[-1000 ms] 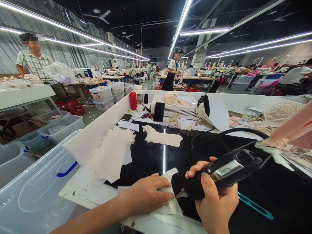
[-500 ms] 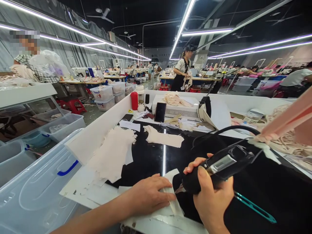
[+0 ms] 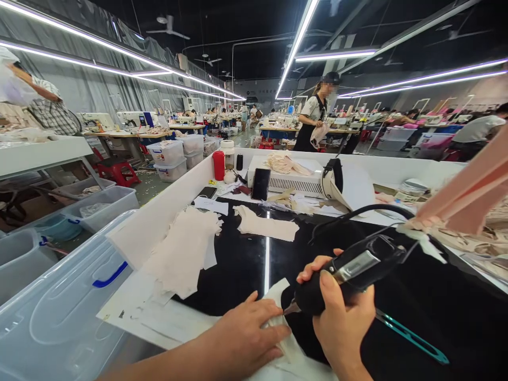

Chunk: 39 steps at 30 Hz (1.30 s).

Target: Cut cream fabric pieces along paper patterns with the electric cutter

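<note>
My left hand [image 3: 250, 330] lies flat with fingers spread, pressing a narrow cream fabric strip [image 3: 278, 292] against the work surface. In my right hand [image 3: 345, 317] is a black corded hand tool [image 3: 317, 293] with a silver plate on its side. Its pointed metal tip [image 3: 292, 308] reaches the strip's right edge beside my left fingers; whether it touches cannot be made out. A stack of cream fabric pieces [image 3: 186, 248] lies to the left. Farther back, a single cream piece [image 3: 266, 225] rests on the black glossy surface [image 3: 238, 264]. Beyond my right hand lies a teal slotted tool [image 3: 413, 336].
A phone [image 3: 261, 183] leans against a white vented box [image 3: 296, 182] at the back. The tool's black cable [image 3: 367, 210] runs right, near hanging pink fabric [image 3: 464, 180]. A lidded plastic bin [image 3: 67, 296] stands left. One person [image 3: 313, 119] walks beyond the table.
The tool in my right hand has shifted slightly left and down, its tip now at the strip's edge. My left hand has moved slightly down. The person beyond the table has moved right.
</note>
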Available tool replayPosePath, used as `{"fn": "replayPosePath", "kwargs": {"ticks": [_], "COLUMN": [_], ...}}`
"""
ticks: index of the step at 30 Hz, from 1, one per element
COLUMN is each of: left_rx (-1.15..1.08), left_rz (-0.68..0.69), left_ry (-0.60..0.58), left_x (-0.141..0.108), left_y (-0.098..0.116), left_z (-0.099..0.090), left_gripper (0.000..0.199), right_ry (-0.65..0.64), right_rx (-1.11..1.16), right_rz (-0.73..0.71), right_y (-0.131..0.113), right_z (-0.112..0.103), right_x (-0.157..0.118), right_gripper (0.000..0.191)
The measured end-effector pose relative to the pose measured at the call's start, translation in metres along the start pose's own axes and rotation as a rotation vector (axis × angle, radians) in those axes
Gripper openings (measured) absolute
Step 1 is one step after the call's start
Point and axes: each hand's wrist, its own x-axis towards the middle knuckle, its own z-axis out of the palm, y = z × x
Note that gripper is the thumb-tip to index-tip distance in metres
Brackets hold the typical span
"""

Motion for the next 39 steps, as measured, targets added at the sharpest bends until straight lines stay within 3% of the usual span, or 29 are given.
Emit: {"fn": "replayPosePath", "kwargs": {"ticks": [3, 6, 12, 16, 25, 32, 39], "left_rx": [-0.038, -0.067, -0.149, -0.172, -0.137, 0.064, 0.064], "left_rz": [-0.002, 0.044, 0.151, 0.168, 0.190, 0.262, 0.233], "left_ry": [0.039, 0.043, -0.144, -0.163, -0.180, -0.349, -0.417], "left_x": [0.004, 0.019, 0.045, 0.045, 0.036, 0.033, 0.032], "left_y": [0.001, -0.012, -0.050, -0.062, -0.065, -0.063, -0.061], "left_z": [-0.010, -0.022, -0.022, -0.019, -0.027, -0.044, -0.044], "left_gripper": [0.025, 0.027, 0.047, 0.046, 0.050, 0.055, 0.066], "right_ry": [0.001, -0.001, -0.001, -0.008, -0.038, -0.025, 0.012], "right_rx": [0.012, 0.016, 0.008, -0.001, -0.008, -0.022, -0.010], "right_rz": [0.004, 0.002, 0.008, 0.002, -0.015, -0.006, -0.007], "right_y": [-0.003, -0.004, -0.005, -0.006, -0.001, -0.004, -0.010], "right_z": [-0.002, -0.003, -0.004, -0.006, -0.014, -0.013, -0.007], "right_x": [-0.003, -0.005, -0.008, -0.009, -0.008, -0.008, -0.010], "right_gripper": [0.039, 0.040, 0.041, 0.040, 0.040, 0.042, 0.042]}}
